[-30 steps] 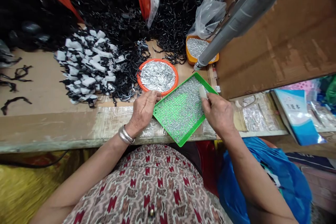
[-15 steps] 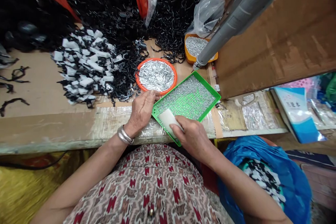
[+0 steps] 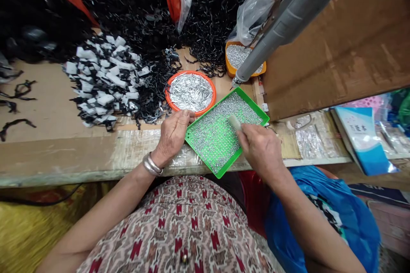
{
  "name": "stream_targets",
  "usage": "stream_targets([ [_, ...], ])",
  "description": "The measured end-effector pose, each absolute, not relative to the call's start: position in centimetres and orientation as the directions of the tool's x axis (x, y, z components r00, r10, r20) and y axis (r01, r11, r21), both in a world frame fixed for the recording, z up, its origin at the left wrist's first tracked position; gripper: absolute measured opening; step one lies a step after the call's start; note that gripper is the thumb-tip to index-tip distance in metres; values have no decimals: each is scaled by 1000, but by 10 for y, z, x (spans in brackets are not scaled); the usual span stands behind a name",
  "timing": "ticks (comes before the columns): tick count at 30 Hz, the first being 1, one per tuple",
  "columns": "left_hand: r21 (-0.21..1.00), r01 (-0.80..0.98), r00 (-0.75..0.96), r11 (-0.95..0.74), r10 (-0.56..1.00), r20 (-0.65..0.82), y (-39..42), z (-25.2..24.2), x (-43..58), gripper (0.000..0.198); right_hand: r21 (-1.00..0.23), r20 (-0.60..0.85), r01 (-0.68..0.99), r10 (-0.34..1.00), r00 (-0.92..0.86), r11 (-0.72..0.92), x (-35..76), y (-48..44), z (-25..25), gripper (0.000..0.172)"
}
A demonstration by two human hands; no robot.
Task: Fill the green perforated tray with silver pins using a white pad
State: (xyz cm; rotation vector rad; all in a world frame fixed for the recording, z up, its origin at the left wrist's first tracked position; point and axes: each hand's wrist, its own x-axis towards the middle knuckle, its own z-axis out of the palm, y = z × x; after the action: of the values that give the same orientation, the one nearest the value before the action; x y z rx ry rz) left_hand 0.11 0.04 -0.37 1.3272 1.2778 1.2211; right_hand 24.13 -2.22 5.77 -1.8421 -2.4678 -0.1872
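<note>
The left hand (image 3: 173, 135), its grip too hidden to tell, seemed to steady the green tray (image 3: 229, 164) for the pale block (image 3: 234, 122) clamped in the right hand (image 3: 264, 147) among tiny metal pieces (image 3: 233, 102).

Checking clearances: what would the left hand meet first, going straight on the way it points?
Most likely the near rim of the red-orange bowl, just beyond the left hand; whether they already touch is hard to tell. The green tray lies right of that line.

A green tray (image 3: 229, 164) lies askew; silvery pieces (image 3: 206, 132) spread unevenly inside; a pale block (image 3: 234, 122) slants above.
</note>
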Motion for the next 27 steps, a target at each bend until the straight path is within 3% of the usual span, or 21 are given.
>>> stream_targets([
  [6, 989, 132, -25, -68, 997, 71, 0, -4, 2, 44, -254, 48, 877, 911, -410, 408, 203, -65, 65, 29],
  [9, 987, 138, -27, -77, 996, 81, 0, -4, 2, 44, -328, -8, 844, 892, -451, 424, 194, -70, 62, 28],
  [13, 989, 125, -29, -76, 996, 80, 0, -5, 2, 44, -230, -12, 888, 912, -411, 397, 207, -51, 54, 27],
  [20, 984, 154, -10, -84, 996, 87, 1, -3, 1, 45, -48, 104, 991, 988, -117, 122, 254, 22, 59, 21],
  [24, 985, 153, -15, -83, 996, 86, 1, -2, 1, 44, -35, 176, 999, 984, -24, 31, 265, 52, 49, 24],
  [27, 987, 141, -17, -81, 996, 84, 1, -3, 1, 43, -82, 170, 991, 981, -89, 104, 258, 54, 41, 23],
])
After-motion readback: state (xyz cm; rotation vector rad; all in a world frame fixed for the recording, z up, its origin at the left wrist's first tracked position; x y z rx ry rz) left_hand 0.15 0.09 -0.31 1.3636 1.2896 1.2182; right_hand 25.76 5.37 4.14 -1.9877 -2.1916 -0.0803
